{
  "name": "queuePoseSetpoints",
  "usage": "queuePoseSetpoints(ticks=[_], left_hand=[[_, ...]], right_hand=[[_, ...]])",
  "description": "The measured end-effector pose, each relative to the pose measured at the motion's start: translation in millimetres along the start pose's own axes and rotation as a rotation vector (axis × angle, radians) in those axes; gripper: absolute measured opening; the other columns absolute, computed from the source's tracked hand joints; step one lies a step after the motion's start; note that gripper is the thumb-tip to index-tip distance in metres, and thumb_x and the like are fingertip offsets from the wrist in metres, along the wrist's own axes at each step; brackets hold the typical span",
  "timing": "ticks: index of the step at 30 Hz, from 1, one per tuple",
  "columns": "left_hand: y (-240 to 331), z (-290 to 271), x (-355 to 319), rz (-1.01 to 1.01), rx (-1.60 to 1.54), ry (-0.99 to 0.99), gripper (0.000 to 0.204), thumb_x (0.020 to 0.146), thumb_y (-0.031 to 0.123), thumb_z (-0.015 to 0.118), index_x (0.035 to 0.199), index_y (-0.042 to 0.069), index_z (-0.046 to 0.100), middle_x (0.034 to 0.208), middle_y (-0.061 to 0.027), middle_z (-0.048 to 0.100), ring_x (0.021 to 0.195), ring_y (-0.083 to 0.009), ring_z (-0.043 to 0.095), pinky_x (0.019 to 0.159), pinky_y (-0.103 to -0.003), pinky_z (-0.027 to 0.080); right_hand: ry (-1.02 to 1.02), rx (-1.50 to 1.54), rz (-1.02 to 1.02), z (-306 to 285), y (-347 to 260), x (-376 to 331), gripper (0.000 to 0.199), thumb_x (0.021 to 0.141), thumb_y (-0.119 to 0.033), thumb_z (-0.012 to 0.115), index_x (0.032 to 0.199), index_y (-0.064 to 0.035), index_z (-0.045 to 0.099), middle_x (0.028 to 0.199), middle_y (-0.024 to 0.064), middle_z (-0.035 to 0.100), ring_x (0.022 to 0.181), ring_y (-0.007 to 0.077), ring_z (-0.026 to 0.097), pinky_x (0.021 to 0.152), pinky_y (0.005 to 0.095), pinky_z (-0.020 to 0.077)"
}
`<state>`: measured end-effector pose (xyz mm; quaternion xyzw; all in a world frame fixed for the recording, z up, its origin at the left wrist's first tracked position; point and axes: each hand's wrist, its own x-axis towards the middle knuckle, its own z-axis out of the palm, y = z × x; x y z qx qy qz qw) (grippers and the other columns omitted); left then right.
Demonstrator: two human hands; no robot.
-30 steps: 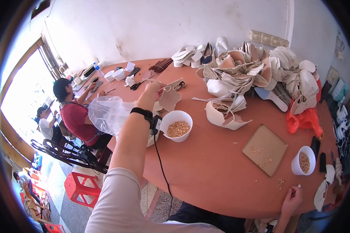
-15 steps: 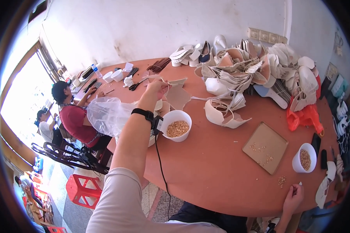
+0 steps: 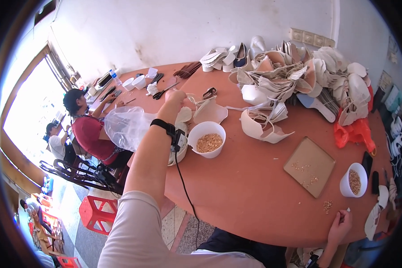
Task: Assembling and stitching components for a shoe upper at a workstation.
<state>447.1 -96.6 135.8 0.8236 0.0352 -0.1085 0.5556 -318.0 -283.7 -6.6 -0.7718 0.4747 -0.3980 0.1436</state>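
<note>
My left hand (image 3: 176,99) reaches out over the table at the left; its fingers are mostly hidden behind the back of the hand. Close beside it lies a beige shoe-upper piece (image 3: 211,111) with thin straps. A pair of scissors with black handles (image 3: 161,93) lies just beyond the hand, and a small brown-handled tool (image 3: 210,92) rests to its right. Below the wrist stands a white bowl of small golden pieces (image 3: 209,142). My right hand (image 3: 340,227) rests by the near right edge, fingers closed, with a small pale tip showing at them.
Shoe uppers (image 3: 281,76) are heaped at the back right. A tan tray (image 3: 309,167) bears scattered golden bits, beside a second white bowl (image 3: 353,180). A clear plastic bag (image 3: 127,127) lies at left. Beyond it sits a person in red (image 3: 91,136); a red stool (image 3: 98,213) stands below.
My left hand has come away from the shoe-upper piece, which now lies lower on the table. The brown-handled tool has come into sight. My right hand keeps its place.
</note>
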Motion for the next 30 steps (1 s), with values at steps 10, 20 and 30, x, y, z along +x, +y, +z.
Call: queuePoseSetpoints(ticks=[10, 20, 30], left_hand=[[8, 0, -19, 0.030, -0.099, 0.171, 0.019, 0.087, 0.008, 0.082, 0.104, 0.006, 0.072, 0.098, -0.0084, 0.069, 0.085, -0.0203, 0.066, 0.071, -0.040, 0.055], [26, -60, -77, 0.491, -0.488, -0.611, 0.033, 0.100, 0.012, 0.070, 0.133, 0.008, 0.064, 0.103, -0.0015, 0.066, 0.093, -0.0123, 0.063, 0.083, -0.029, 0.053], [23, -172, -312, 1.111, -0.273, -0.190, 0.057, 0.106, 0.012, 0.058, 0.160, 0.001, 0.046, 0.138, -0.0065, 0.063, 0.118, -0.0134, 0.060, 0.110, -0.030, 0.044]], right_hand=[[0.007, -0.024, 0.002, -4, 5, -1, 0.005, 0.097, 0.001, 0.065, 0.101, 0.0031, 0.064, 0.090, 0.0116, 0.061, 0.076, 0.0229, 0.060, 0.071, 0.0356, 0.0497], [0.076, -0.032, -0.002, 7, -17, 5, 0.010, 0.094, -0.007, 0.075, 0.103, -0.0031, 0.073, 0.089, 0.0135, 0.071, 0.079, 0.0271, 0.072, 0.073, 0.0388, 0.0572], [0.215, 0.015, -0.047, 4, -30, -1, 0.009, 0.090, -0.007, 0.078, 0.097, -0.0053, 0.072, 0.084, 0.0109, 0.071, 0.072, 0.0277, 0.072, 0.066, 0.0396, 0.0570]])
